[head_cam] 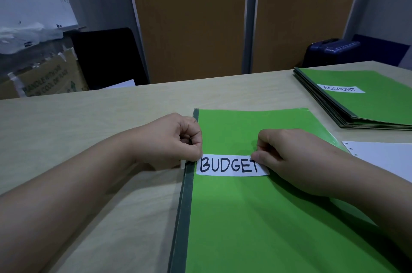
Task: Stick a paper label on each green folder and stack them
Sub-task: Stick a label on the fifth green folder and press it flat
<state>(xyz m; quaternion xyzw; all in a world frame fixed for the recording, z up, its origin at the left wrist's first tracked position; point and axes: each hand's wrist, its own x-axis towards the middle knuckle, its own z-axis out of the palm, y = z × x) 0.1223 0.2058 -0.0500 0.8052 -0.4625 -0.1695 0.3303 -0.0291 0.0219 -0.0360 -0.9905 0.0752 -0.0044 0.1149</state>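
BUDGET label (pixel 231 166) lies across the upper part of the green folder (pixel 256 223), which sits flat on the table (pixel 111 112) in front of the person, with the label's left end just beside the dark spine. The left hand (pixel 176 139) holds that end in a narrow grip of curled fingers and thumb, and the right hand (pixel 296 161) pinches the other end over the last letter. Whether the paper is already stuck flat is hard to tell from this angle. The likely risk is a crooked or wrinkled label: if one end goes down before the other is taut, a crease gets trapped, and uneven pressing could drag the left edge onto the spine. The folder might also slide on the smooth table.
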